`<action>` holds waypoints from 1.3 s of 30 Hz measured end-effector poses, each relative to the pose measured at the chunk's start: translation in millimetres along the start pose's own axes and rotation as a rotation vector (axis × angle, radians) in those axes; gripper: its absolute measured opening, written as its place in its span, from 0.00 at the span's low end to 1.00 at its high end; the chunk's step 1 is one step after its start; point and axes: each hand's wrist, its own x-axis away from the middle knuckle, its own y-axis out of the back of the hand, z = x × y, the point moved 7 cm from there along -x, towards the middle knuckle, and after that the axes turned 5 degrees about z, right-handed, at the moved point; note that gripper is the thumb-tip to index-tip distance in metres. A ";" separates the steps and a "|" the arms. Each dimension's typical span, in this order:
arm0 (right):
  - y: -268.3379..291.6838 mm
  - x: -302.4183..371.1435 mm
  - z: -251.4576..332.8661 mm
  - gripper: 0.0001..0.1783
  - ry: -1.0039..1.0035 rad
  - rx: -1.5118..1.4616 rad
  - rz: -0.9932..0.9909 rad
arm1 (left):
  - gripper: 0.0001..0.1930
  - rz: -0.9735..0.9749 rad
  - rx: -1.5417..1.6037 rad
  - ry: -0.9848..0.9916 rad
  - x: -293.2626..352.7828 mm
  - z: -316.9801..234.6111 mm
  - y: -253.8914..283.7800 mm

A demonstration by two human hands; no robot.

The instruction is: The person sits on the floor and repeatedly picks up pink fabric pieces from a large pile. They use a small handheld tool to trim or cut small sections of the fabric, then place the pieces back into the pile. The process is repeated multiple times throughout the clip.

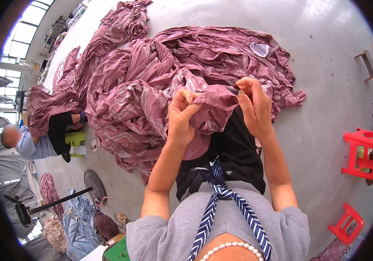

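My left hand [180,118] is closed, pinching the edge of a mauve patterned cloth [214,102] in front of my lap. A stretch of this cloth spans from the left fingertips across to my right hand [257,106]. Between the right thumb and fingers is a small dark pair of snips [231,89], its tips pointing left at the cloth's edge; the fingers hide part of it. The held cloth runs down over my black trousers [232,150] and joins a big crumpled heap of the same fabric [125,104] on the floor.
A pale oval piece [260,49] lies on the heap. At the left, a seated person [38,143] has more mauve cloth. A standing fan [23,213] and blue cloth [82,226] are at lower left. Red stools [365,154] stand right, a small wooden bench [366,66] beyond.
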 end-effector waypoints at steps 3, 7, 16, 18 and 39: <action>0.9 10.7 5.6 0.10 -0.026 0.043 0.048 | 0.10 -0.026 0.011 -0.001 -0.2 1.9 4.7; -5.3 17.6 3.5 0.12 -0.041 -0.021 0.069 | 0.11 -0.008 0.015 -0.016 -0.2 0.6 2.7; -15.8 8.9 18.7 0.12 0.111 0.110 0.044 | 0.10 0.048 -0.001 -0.013 -0.2 -1.6 -11.3; -14.6 9.4 22.2 0.12 0.153 0.196 0.043 | 0.10 0.053 -0.008 -0.022 -0.5 -1.9 -11.1; 1.8 71.6 2.9 0.09 -0.089 -0.784 0.606 | 0.20 -0.796 -1.449 -0.441 53.1 -59.6 153.1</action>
